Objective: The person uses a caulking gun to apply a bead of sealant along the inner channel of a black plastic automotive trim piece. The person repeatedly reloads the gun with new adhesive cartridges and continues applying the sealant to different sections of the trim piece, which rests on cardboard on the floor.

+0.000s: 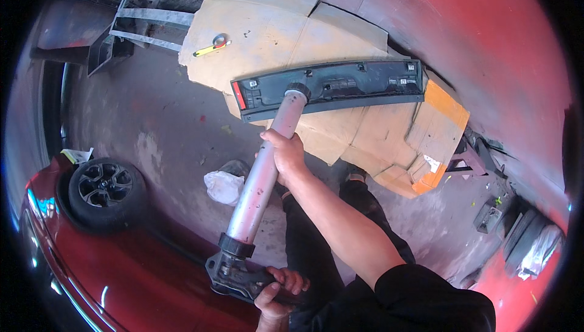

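Observation:
A silver-barrelled sealant gun (262, 172) with black end caps slants across the middle. My right hand (289, 152) is closed around its barrel, thumb on top. Low in the picture, my left hand (280, 288) grips the handle and trigger part. The gun's far cap lies over the lower edge of a long black plastic trim panel (365, 79); its nozzle is hidden. White clips dot the panel, and a red strip (238, 95) marks its left end. Beneath the panel is a cardboard sheet (255, 17), bearing a yellow utility knife (210, 50) and a roll of tape (219, 40).
A red car (137, 282) with a black wheel (105, 185) stands at lower left. A white bag or cloth (224, 188) lies on the floor near my feet. Metal framing (155, 15) is at upper left. Tyres (524, 236) and a small box (488, 218) are at right.

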`<state>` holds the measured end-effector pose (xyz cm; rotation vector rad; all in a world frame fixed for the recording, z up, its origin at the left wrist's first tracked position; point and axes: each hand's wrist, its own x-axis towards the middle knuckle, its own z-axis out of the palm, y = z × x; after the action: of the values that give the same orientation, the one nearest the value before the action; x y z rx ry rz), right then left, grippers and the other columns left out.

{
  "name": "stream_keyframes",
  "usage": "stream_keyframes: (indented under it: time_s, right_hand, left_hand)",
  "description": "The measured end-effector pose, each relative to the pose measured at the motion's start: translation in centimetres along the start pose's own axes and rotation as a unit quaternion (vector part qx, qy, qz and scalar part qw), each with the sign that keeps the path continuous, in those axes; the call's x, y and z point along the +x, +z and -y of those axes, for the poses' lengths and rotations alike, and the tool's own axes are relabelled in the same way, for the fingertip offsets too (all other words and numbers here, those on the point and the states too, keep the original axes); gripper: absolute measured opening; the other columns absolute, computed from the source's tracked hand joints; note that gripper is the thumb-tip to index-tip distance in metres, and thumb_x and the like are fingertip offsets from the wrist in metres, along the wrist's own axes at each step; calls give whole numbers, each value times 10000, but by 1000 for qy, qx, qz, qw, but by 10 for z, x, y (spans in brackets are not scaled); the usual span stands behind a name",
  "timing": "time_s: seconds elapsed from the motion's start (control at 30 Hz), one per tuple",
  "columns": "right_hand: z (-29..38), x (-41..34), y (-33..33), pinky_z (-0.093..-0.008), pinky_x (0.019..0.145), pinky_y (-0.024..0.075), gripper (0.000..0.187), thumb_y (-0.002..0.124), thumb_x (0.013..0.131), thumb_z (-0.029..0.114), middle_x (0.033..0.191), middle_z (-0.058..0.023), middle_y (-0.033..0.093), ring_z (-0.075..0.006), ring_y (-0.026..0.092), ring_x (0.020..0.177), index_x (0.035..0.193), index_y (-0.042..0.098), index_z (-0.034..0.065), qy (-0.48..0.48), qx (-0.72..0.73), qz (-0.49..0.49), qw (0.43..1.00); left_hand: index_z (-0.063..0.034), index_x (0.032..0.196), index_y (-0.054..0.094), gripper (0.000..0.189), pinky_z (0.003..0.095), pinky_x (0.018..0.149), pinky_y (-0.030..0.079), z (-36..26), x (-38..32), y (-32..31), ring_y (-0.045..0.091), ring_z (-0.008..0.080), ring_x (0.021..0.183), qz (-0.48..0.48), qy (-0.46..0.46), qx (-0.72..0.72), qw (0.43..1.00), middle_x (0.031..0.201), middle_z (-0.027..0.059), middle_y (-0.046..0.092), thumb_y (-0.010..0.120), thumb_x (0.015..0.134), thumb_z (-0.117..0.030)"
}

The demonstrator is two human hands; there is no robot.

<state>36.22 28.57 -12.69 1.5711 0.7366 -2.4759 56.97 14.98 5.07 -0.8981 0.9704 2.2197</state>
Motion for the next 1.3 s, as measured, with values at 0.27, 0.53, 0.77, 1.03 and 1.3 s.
stream_keyframes:
  time_s: [0.27,0.53,0.77,1.03,1.3]
  right_hand:
    - [10,-7,-1,-432,525,551,461,752,760,166,854,-131,552,-261,620,604,1073,455,4,14,12,9,1000]
    - [12,-7,-9,-428,561,546,393,721,781,160,796,-129,577,-266,627,621,1048,474,10,28,29,24,999]
    - [14,-9,-13,-431,565,545,386,710,792,174,798,-127,583,-263,635,637,1055,473,19,42,25,40,998]
    - [9,-3,-22,-414,580,556,450,747,825,266,841,-122,579,-252,639,664,1088,463,36,36,-15,42,998]
    - [-11,-9,-17,-415,582,560,458,741,850,275,829,-108,558,-241,625,652,1097,454,18,17,-73,21,997]
  left_hand:
    - [-72,974,552,219,490,710,454,4,-5,-2,530,239,681,-1,-16,-18,1000,758,85,499,612,838,-233]
    - [-74,1015,561,223,476,743,403,1,-6,-10,484,248,765,35,-35,-27,998,802,88,488,639,852,-205]
    - [-60,1022,558,243,497,784,416,6,-4,-13,504,257,788,43,-33,-35,998,840,103,511,657,836,-179]
    - [-51,1198,557,434,574,1009,416,23,3,-14,582,357,1048,38,-3,-24,999,1069,163,603,697,795,-128]
    - [-70,1314,504,594,585,1106,345,9,-4,-9,537,396,1223,5,9,-117,993,1193,187,600,741,774,-145]
